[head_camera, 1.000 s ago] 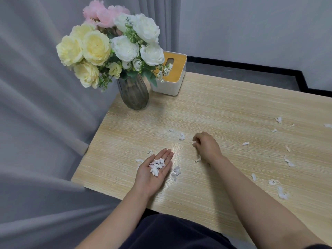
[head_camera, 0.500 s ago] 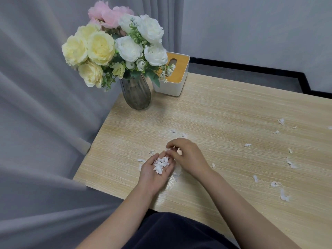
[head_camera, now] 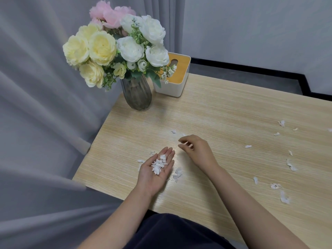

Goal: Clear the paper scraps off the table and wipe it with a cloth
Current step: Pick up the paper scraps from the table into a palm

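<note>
The left hand (head_camera: 156, 174) lies flat and open with a little heap of white paper scraps (head_camera: 159, 164) on its palm, while the right hand (head_camera: 195, 150), loosely curled and holding nothing, hovers over the pale wooden surface (head_camera: 224, 112) just before a small white paper scrap (head_camera: 173, 131).

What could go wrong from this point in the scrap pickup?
The left hand lies flat and open with a loose pile of scraps on the palm; a tilt could spill them back onto the table. The right hand, reaching toward the scrap farther up the table, may miss the scattered pieces far right. No cloth is visible.
</note>
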A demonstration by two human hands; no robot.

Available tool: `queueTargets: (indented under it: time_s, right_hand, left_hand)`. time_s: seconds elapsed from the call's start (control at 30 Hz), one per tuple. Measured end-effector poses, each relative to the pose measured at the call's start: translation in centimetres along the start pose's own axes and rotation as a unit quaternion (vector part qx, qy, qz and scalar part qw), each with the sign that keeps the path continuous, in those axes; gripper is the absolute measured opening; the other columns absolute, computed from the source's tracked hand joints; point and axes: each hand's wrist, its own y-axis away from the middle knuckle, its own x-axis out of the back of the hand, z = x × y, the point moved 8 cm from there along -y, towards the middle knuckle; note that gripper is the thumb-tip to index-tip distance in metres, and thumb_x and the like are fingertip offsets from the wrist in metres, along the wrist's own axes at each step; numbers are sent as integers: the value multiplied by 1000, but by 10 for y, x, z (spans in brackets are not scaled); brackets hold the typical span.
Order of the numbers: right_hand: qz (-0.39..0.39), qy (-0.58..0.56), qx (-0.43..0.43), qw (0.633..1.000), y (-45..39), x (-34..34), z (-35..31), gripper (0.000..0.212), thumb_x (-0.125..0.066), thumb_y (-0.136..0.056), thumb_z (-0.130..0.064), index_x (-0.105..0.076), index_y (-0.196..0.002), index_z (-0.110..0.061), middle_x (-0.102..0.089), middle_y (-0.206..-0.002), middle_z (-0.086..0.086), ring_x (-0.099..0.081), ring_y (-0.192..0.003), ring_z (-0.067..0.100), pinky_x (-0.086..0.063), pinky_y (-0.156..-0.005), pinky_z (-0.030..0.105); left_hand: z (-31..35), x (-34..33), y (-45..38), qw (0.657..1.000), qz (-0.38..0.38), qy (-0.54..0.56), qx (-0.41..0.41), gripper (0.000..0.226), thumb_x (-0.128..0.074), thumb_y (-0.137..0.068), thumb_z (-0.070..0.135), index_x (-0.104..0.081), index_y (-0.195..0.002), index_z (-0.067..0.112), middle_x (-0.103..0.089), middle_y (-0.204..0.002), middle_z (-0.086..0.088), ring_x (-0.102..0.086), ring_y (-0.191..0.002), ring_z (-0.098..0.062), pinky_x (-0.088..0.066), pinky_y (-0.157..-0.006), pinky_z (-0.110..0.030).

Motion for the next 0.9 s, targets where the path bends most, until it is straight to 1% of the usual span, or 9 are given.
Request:
queueTargets:
  time_s: [0.1,0.17,0.3,0.37,0.43,0.6,0.67,0.77,0.9]
  right_hand:
    - [8,50,-61,997,-17,2,31,25,-64,-87,-19,-65,-112,-13,-61,-107,4,-54,-84,10,-40,-78,23]
    - [0,70,-93,993,-27,-1,46,33,-65,-86,-18,-61,-118,-14,-57,-114,5,-56,-95,16,-41,-82,26]
    - [-33,110,-89,989,-43,-15,51,45,-65,-85,-19,-54,-128,-15,-51,-122,6,-52,-109,24,-43,-87,33]
    - [-44,132,-76,987,-47,-21,50,41,-64,-85,-18,-55,-125,-13,-52,-119,8,-51,-109,26,-44,-86,34]
    - [-41,142,-63,987,-50,-24,51,31,-62,-87,-17,-60,-117,-10,-54,-113,9,-52,-105,26,-44,-83,33]
    - [-31,162,-52,985,-49,-24,54,15,-55,-92,-14,-65,-100,-7,-58,-102,10,-56,-94,27,-34,-70,27]
    - [-25,149,-50,987,-47,-23,49,15,-55,-92,-16,-66,-98,-8,-59,-100,9,-56,-93,25,-34,-71,27]
    - [-8,90,-37,995,-41,-20,27,14,-58,-90,-19,-68,-97,-13,-61,-97,4,-55,-86,16,-42,-78,29]
    - [-24,4,40,999,-22,-26,-30,14,-63,-88,-20,-69,-100,-14,-64,-94,-2,-55,-81,9,-44,-79,23]
  left_hand:
    - [0,-2,1,1000,-6,-3,1,34,-47,-83,14,-73,-98,-3,-65,-118,-15,-65,-104,-26,-47,-91,-43]
    - [1,0,0,1000,-3,-4,2,34,-48,-82,14,-73,-97,-3,-65,-118,-15,-64,-106,-27,-47,-91,-45]
    - [5,4,2,1000,-7,4,6,34,-48,-83,13,-72,-99,-4,-64,-119,-16,-60,-112,-27,-45,-96,-44]
    - [8,6,4,1000,-5,9,1,34,-47,-83,13,-70,-102,-4,-64,-118,-17,-59,-114,-28,-40,-106,-40]
    - [13,9,5,1000,-3,17,-8,35,-47,-83,12,-68,-104,-5,-64,-118,-18,-59,-114,-28,-38,-108,-39]
    - [19,14,8,1000,3,25,-12,34,-47,-83,13,-71,-100,-5,-65,-117,-18,-62,-107,-28,-48,-90,-47]
    - [20,15,8,1000,8,28,-9,35,-46,-83,13,-71,-99,-5,-65,-117,-18,-63,-107,-28,-47,-90,-46]
    - [20,16,6,999,17,27,-7,36,-45,-85,14,-70,-102,-5,-64,-119,-17,-61,-109,-27,-46,-90,-48]
    - [19,15,1,999,36,23,-3,36,-37,-96,17,-61,-114,-3,-65,-117,-17,-67,-101,-28,-48,-92,-42]
